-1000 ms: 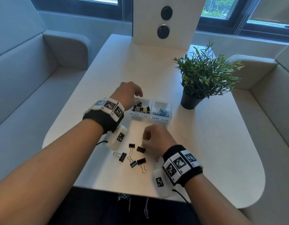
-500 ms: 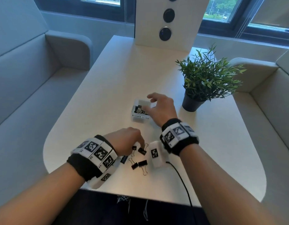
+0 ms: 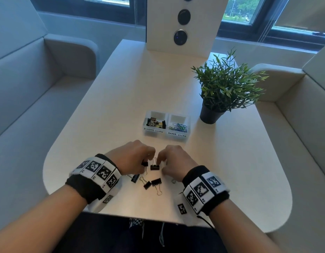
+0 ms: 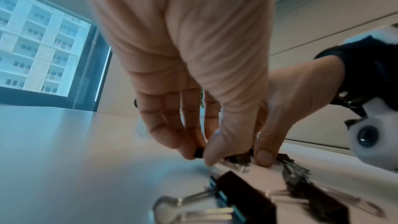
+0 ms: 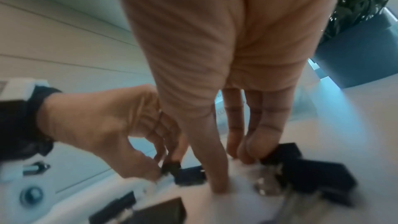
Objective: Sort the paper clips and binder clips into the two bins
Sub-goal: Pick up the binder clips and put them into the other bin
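Observation:
Several black binder clips point(image 3: 156, 182) lie loose near the table's front edge. My left hand point(image 3: 146, 160) pinches a small black binder clip point(image 4: 199, 152) between thumb and fingers. Just to its right, my right hand point(image 3: 160, 162) reaches down beside another binder clip point(image 3: 154, 167). Its thumb tip rests on the table and its fingers point(image 5: 243, 152) touch a black clip point(image 5: 286, 151), with nothing pinched between them. Behind the hands stand the binder-clip bin point(image 3: 152, 130), holding black clips, and the paper-clip bin point(image 3: 177, 135), holding coloured ones.
A potted plant point(image 3: 223, 88) stands right of the bins. A white panel point(image 3: 183, 24) with round sockets rises at the table's point(image 3: 112, 106) far end. Grey sofas flank both sides. A single paper clip point(image 3: 173, 181) lies by my right wrist.
My right hand has come back from the bins to the loose clips. The left hand has stayed at the pile and now pinches a small clip. Both bins are uncovered.

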Motion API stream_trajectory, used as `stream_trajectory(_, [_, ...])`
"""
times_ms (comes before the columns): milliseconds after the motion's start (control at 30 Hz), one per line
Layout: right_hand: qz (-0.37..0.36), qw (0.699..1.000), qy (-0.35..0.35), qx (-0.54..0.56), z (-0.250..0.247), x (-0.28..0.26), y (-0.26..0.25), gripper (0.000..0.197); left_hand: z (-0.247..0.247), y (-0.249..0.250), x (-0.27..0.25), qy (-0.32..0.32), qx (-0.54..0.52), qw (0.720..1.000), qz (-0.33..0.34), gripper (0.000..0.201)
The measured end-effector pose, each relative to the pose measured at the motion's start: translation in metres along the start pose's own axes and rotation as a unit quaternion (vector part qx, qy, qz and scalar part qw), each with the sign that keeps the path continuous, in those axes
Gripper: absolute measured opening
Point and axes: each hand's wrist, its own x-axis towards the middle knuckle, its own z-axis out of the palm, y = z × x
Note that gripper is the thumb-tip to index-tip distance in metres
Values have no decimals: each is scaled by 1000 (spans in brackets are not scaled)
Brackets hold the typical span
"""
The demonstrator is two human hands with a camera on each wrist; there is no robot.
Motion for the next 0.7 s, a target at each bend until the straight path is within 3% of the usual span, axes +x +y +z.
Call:
stream_trajectory(100, [-5, 1000, 17, -7, 2, 0, 2, 18, -6, 0, -6, 26, 13, 1000, 6, 24])
stream_trajectory(200, [-5, 1000, 10, 0, 3, 1, 3, 32, -27, -3, -7, 77, -17, 997, 3, 25])
stream_trajectory(300, [-13, 1000, -15, 24, 7, 0, 1, 41, -54, -7, 1, 161, -54, 985, 1, 23])
stream_trajectory(400, [-33, 999, -12, 24, 12, 0, -1, 36, -76, -6, 22, 243, -60, 968, -14, 23])
stream_trajectory(467, [-46, 999, 0, 21, 13, 1, -2, 30, -81, -6, 41, 250, -63, 965, -41, 25])
stream_trajectory(600, [-57, 998, 21, 7, 15, 2, -1, 23, -71, -14, 64, 183, -28, 978, -94, 34])
stream_trajectory(700, [-63, 997, 37, 4, 14, 1, 2, 18, -61, -20, 56, 224, -12, 970, -94, 38])
